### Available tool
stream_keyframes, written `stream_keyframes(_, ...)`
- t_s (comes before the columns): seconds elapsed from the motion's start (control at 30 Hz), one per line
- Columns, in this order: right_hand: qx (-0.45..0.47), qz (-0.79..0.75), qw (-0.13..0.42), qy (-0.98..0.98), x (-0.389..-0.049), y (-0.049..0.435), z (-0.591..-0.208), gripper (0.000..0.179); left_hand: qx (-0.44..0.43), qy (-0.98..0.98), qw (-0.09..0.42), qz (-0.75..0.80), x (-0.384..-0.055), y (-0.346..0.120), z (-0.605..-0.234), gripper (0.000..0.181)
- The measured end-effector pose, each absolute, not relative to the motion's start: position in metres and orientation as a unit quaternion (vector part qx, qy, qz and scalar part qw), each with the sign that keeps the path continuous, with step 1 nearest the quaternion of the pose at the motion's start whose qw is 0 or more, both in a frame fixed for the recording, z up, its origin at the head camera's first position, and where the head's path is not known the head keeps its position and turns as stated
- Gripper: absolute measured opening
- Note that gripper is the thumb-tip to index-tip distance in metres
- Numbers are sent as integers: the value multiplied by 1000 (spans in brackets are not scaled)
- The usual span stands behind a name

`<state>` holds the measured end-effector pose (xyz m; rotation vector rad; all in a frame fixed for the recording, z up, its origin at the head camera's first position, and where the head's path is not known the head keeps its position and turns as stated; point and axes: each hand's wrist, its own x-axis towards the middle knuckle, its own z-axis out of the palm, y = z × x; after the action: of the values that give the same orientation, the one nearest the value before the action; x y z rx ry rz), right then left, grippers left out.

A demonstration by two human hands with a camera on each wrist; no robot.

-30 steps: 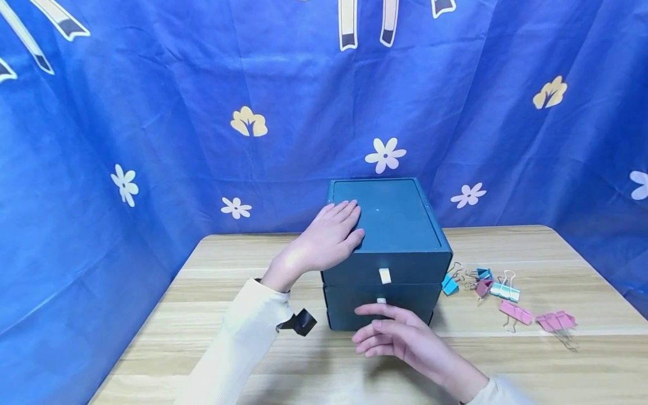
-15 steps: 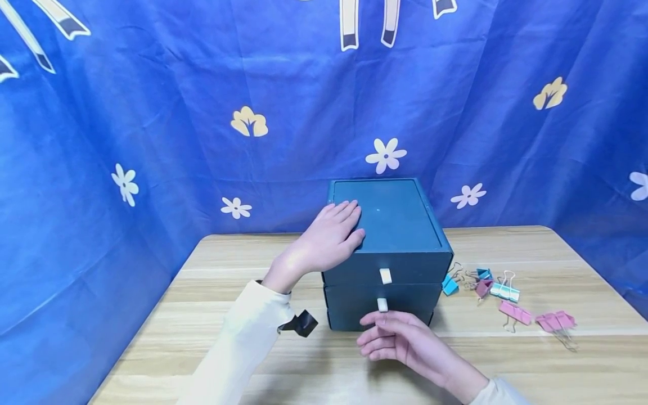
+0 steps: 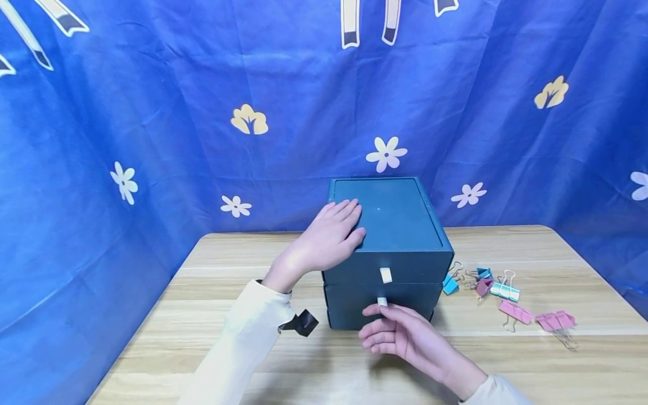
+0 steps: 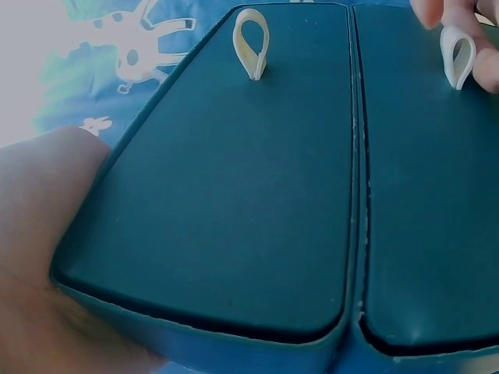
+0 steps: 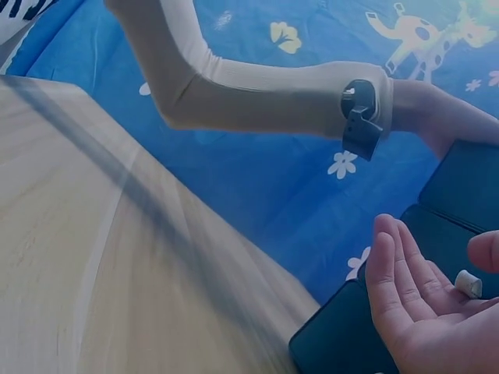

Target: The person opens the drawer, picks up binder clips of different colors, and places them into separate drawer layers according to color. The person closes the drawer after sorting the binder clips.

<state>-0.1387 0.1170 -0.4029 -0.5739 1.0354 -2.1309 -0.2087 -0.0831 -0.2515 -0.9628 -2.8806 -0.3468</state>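
Note:
A dark teal box with two stacked drawers (image 3: 407,267) stands on the table, both drawer fronts flush. My left hand (image 3: 326,236) rests flat on the left part of its top, fingers straight. Each drawer front has a white loop pull tab; the upper pull tab (image 3: 386,275) hangs untouched. At the lower pull tab (image 4: 458,58) is my right hand (image 3: 405,340), palm turned inward and fingers loosely bent. Its index finger lies right beside the tab, while the thumb (image 5: 485,251) stands apart from it in the right wrist view.
Right of the box lie several binder clips: a blue clip (image 3: 450,284), a dark red clip (image 3: 484,287), a striped light-blue clip (image 3: 504,292) and pink ones (image 3: 515,312). A wooden table (image 3: 212,304) carries everything. Behind it hangs a blue patterned cloth (image 3: 293,67).
My right hand has shifted slightly right, and its fingers have come up to the lower pull tab, which shows more fully than before. The left hand and the box stay put.

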Motion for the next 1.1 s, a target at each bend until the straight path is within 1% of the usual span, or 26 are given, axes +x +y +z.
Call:
stream_keyframes(0.3, -170, -823, 357, 407, -141, 114, -398, 37, -314, -942, 43, -115, -209, -83, -251, 57)
stream_keyframes(0.63, -184, -825, 334, 417, -141, 113, -400, 35, -312, -942, 47, -114, -209, -82, -251, 56)
stream_keyframes(0.8, -175, -824, 342, 416, -139, 113, -399, 35, -313, -942, 46, -113, -209, -83, -251, 56)
stream_keyframes(1.1, -193, -824, 354, 398, -134, 113, -400, 37, -315, -942, 42, -112, -210, -83, -251, 56)
